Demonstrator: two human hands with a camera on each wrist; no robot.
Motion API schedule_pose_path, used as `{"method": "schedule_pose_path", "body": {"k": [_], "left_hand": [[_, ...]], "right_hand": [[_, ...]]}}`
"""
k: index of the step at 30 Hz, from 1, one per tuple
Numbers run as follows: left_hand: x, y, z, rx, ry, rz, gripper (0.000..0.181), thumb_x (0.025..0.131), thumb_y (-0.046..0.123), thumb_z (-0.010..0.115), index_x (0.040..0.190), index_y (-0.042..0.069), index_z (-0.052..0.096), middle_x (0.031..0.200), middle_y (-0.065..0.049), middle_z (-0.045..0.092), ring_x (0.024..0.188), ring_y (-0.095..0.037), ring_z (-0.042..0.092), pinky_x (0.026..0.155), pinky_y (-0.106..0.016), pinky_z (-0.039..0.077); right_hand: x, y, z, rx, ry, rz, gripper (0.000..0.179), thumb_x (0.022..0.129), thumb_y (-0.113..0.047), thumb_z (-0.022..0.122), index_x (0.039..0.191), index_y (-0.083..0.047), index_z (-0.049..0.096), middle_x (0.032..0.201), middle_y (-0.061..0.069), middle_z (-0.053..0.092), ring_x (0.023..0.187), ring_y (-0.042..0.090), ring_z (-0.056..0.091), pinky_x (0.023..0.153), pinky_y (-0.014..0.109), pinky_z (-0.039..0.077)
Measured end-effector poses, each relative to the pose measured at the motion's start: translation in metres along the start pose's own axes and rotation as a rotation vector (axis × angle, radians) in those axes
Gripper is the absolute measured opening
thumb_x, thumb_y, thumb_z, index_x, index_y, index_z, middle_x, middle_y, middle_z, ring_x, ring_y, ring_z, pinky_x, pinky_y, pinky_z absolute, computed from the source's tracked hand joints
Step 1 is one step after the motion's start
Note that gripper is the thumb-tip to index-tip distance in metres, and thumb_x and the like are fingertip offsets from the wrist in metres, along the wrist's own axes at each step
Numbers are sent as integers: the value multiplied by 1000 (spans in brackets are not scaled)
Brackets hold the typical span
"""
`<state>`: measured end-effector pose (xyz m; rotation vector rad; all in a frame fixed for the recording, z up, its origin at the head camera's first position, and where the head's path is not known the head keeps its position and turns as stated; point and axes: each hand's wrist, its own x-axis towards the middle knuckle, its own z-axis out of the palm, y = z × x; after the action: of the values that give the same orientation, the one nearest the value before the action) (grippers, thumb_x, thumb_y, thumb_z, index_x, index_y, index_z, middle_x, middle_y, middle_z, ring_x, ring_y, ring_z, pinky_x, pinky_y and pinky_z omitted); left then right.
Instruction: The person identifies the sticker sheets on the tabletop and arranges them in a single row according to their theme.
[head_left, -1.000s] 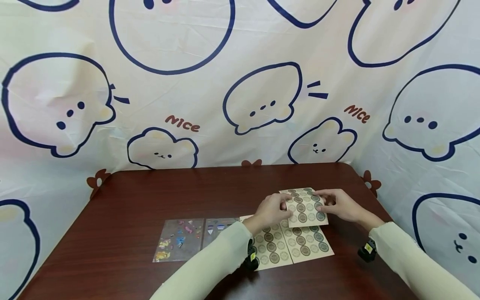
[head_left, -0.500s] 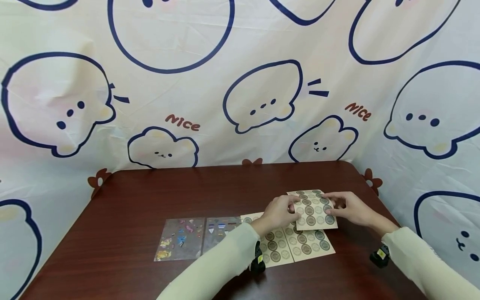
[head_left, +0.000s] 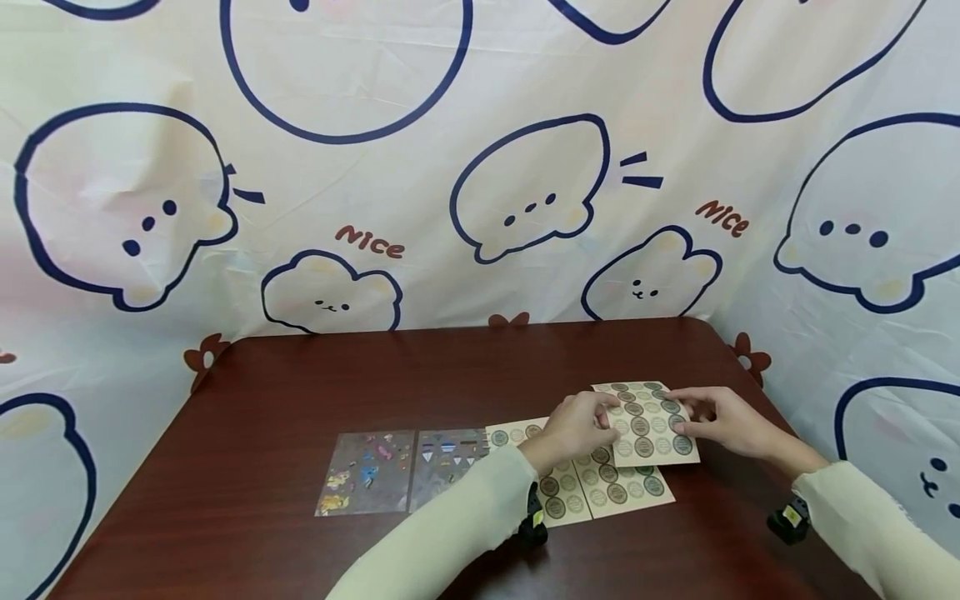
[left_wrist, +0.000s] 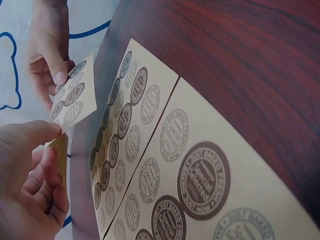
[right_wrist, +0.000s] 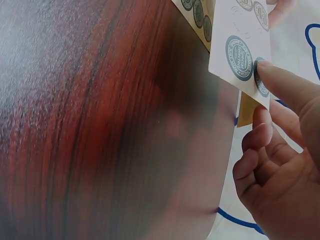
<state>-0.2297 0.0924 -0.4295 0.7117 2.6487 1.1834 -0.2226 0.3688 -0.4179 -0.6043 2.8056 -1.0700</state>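
Between my two hands is a cream sheet of round stickers [head_left: 647, 427], raised above the table at the right. My left hand [head_left: 576, 427] pinches its left edge, and my right hand [head_left: 729, 423] pinches the right edge between thumb and fingers. In the right wrist view the right thumb [right_wrist: 282, 82] presses on a dark sticker at the sheet's edge, with the other fingers curled behind. Two similar sticker sheets, left [left_wrist: 210, 165] and right [left_wrist: 135, 100], lie side by side below. Part of the left one is hidden by my left arm in the head view.
Two clear sheets with small colourful stickers, left [head_left: 390, 483] and right [head_left: 435, 479], lie left of my left arm. The dark red wooden table [head_left: 247, 467] meets a patterned cloth [head_left: 420, 183] at the back and sides.
Both hands have moved right and slightly down with the held sticker sheet, which hangs further past the right sheet below. The sheets on the table stay put while the view shifts a little.
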Motion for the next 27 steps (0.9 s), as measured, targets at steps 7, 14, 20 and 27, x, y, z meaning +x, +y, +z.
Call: {"method": "schedule_pose_path", "body": {"k": [7, 14, 20, 27], "left_hand": [[2, 10, 9, -9, -14, -5, 45, 89, 18, 78, 132, 21, 67, 74, 14, 59, 56, -2, 47, 60, -16, 40], [2, 16, 19, 25, -28, -7, 44, 89, 19, 78, 132, 22, 67, 72, 14, 58, 52, -1, 45, 55, -16, 38], [5, 20, 26, 46, -29, 5, 44, 90, 21, 77, 133, 23, 67, 69, 16, 56, 54, -1, 46, 54, -17, 37], [8, 24, 34, 88, -28, 0, 44, 91, 21, 76, 133, 25, 66, 67, 16, 55, 54, 0, 45, 54, -17, 36]], "right_hand": [[-9, 4, -5, -61, 28, 25, 50, 88, -16, 78, 132, 2, 64, 82, 0, 51, 59, 7, 42, 50, 24, 39], [-17, 4, -9, -86, 26, 60, 52, 86, -18, 80, 131, 3, 64, 83, 1, 51, 60, 5, 41, 51, 24, 39], [-23, 9, -12, -108, 21, 72, 51, 87, -17, 79, 131, 3, 64, 82, -1, 51, 58, 5, 41, 50, 24, 39], [-27, 16, -15, -158, 22, 85, 51, 86, -20, 80, 130, 2, 65, 83, -2, 52, 58, 2, 42, 52, 24, 40]]}}
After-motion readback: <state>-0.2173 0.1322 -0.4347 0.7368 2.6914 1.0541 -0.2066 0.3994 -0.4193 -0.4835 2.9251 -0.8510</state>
